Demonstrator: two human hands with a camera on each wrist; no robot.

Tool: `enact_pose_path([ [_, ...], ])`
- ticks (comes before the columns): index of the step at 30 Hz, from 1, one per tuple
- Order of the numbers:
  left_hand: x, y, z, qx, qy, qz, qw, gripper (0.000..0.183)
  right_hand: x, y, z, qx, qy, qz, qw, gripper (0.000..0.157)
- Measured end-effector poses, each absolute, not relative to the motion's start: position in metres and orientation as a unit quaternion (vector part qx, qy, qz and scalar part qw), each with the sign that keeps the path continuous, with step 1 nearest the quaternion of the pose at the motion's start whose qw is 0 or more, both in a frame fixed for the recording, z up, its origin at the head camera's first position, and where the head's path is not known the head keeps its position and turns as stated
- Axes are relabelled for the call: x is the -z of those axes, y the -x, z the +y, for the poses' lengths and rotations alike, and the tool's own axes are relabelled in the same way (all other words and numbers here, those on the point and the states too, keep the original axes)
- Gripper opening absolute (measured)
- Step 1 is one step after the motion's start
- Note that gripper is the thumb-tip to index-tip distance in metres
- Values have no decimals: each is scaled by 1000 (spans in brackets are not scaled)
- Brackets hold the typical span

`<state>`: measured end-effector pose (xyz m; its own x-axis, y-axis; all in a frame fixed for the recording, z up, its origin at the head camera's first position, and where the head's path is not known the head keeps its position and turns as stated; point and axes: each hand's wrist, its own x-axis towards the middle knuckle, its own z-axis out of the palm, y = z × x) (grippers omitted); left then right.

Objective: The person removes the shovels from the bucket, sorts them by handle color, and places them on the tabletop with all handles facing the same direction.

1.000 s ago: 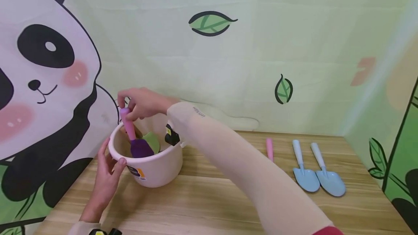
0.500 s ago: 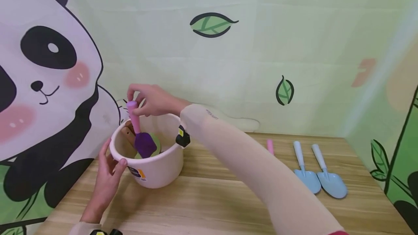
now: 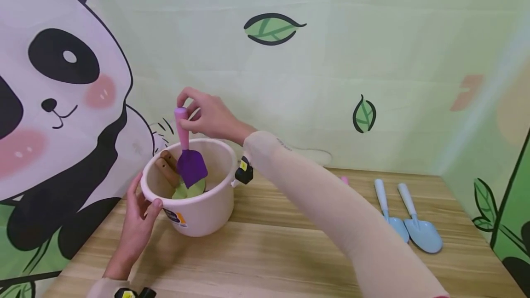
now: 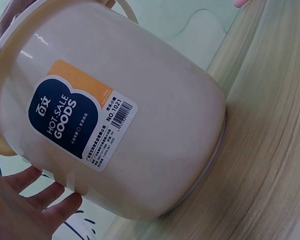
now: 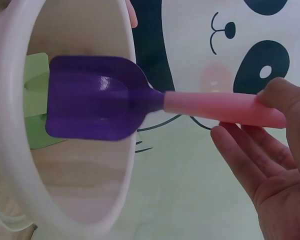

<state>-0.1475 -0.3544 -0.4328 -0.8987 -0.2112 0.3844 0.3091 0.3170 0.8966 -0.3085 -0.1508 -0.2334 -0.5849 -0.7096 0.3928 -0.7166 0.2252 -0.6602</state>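
Note:
My right hand (image 3: 211,111) pinches the top of the pink handle of a small garden shovel (image 3: 192,167). Its purple blade hangs downward, partly inside the mouth of a pale pink bucket (image 3: 203,217). In the right wrist view, the thumb and fingers are on the handle's end, and the purple blade (image 5: 95,97) crosses the bucket rim. My left hand (image 3: 138,224) holds the bucket's near left rim, fingers against the outer wall. Inside the bucket lie green-bladed tools (image 3: 194,191) and brown handles (image 3: 167,171); their lower parts are hidden.
Two light blue hand trowels (image 3: 426,237) lie side by side on the right of the wooden table (image 3: 248,261). A pink handle end (image 3: 344,180) shows behind my right sleeve. A panda-printed cloth backdrop (image 3: 198,49) stands close behind the bucket.
My right hand has moved up and to the right, lifting the purple shovel higher in the bucket. More of the green and brown tools shows. The left hand stays on the rim.

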Motion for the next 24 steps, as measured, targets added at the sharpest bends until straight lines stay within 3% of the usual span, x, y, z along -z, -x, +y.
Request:
enact_pose_path([
  [24,433,148,-355,576,29,-786,221,78,219,310,-120,-499,-456,-734,69,28],
])
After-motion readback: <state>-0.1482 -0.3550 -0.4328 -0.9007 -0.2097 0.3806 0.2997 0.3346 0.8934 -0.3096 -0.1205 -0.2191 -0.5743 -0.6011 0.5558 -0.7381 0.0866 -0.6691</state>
